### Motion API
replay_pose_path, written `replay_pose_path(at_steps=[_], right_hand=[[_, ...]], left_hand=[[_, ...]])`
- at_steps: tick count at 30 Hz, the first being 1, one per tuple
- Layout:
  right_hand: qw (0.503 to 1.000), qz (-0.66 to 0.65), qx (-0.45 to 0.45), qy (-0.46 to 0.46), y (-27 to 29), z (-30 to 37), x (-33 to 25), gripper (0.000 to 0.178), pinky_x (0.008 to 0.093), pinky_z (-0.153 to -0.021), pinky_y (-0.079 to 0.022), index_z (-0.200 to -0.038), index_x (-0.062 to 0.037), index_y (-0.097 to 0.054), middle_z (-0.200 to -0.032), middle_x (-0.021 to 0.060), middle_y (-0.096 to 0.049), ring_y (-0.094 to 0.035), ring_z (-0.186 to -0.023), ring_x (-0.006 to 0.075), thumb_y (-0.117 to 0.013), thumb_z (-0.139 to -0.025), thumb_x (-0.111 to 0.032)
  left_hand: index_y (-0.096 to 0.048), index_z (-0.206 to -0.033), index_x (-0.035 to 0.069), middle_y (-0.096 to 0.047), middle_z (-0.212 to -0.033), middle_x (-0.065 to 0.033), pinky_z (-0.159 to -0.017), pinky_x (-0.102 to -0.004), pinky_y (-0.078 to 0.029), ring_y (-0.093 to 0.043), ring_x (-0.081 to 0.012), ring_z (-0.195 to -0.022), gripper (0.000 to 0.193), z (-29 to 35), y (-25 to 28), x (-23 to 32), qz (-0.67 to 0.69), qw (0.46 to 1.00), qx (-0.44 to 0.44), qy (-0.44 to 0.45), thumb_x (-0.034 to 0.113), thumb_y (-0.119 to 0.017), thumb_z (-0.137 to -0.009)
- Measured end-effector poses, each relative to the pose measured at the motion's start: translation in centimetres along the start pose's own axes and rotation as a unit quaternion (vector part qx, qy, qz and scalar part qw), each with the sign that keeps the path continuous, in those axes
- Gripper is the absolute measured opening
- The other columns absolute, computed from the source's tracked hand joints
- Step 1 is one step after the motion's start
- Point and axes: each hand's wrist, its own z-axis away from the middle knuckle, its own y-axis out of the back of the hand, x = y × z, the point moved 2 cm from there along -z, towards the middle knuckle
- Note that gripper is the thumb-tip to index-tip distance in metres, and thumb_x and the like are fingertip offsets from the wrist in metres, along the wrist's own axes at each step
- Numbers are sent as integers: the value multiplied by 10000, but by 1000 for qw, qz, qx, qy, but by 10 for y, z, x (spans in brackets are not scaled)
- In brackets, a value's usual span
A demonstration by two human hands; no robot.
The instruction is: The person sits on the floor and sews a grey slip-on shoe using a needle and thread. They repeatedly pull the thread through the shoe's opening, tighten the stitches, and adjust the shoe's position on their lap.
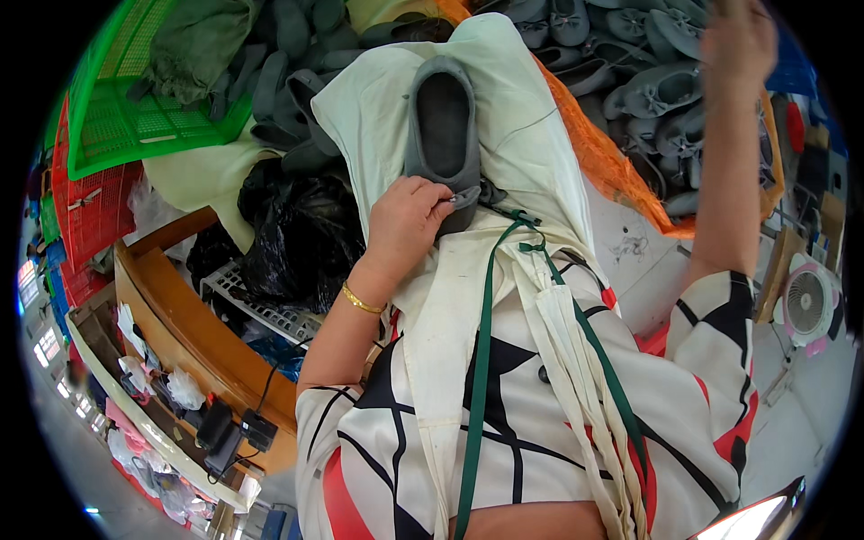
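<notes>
A grey slip-on shoe (469,117) lies on the off-white apron (531,153) over my lap, its opening facing up. My left hand (409,216) is closed at the near end of the shoe, thumb and fingers pinching a small grey bow (464,198) there. A thin dark line, like a thread, runs across the apron to the right of the shoe. My right arm reaches far up and to the right. My right hand (740,40) is blurred by motion above the heap of grey shoes (661,90); its fingers and anything in them cannot be made out.
An orange sack (585,153) surrounds the shoe heap at right. More dark shoes (292,108) lie at left, beside a green basket (135,121) and a black plastic bag (301,238). A wooden drawer unit (189,315) stands lower left, a small fan (807,299) at far right.
</notes>
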Motion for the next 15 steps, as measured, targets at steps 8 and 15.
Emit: replay_pose_path(at_steps=[8, 15], right_hand=[[784, 2, -481, -392, -70, 211, 16, 128, 287, -576, -490, -1042, -122, -680, -788, 5, -674, -593, -605, 123, -632, -961, -209], [771, 107, -602, -181, -55, 263, 6, 119, 412, -637, -519, -962, -80, -660, -763, 167, -670, -645, -693, 374, -614, -896, -168]], left_hand=[[-650, -991, 57, -627, -974, -105, -794, -416, -491, -582, -329, -931, 266, 8, 0, 9, -45, 997, 69, 8, 99, -764, -754], [-666, -939, 61, -639, -924, -86, -746, -379, -486, -589, -298, -869, 220, 14, -10, 1, -68, 989, 133, -13, 89, -786, -756]])
